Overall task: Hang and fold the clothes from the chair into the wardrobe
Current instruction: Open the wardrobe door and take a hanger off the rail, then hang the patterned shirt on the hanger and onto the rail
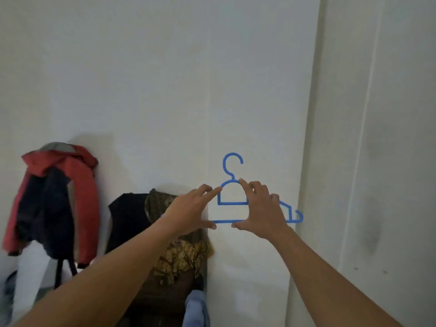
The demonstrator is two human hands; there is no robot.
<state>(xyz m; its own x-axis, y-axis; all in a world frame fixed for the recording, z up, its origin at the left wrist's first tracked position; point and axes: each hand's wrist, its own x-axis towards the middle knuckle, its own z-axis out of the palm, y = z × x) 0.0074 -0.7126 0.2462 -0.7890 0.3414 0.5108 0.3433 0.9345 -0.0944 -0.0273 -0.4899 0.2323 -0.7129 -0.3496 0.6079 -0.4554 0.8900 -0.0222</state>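
I hold a blue plastic hanger point(232, 202) upright in front of the white wall, its hook pointing up. My left hand point(191, 210) pinches its left shoulder and bottom bar between fingers and thumb. My right hand point(262, 212) grips the right shoulder the same way, covering part of the frame. Below my left arm, a brown and gold patterned garment point(181, 256) and a black garment point(128, 218) are draped over a dark chair point(165, 300). A light blue cloth point(197, 308) lies at the chair's lower right.
A red and navy jacket point(54, 204) hangs on the wall at the left. A white wall corner or panel edge point(313, 138) runs vertically at the right. Something blue shows at the bottom left edge point(7, 298).
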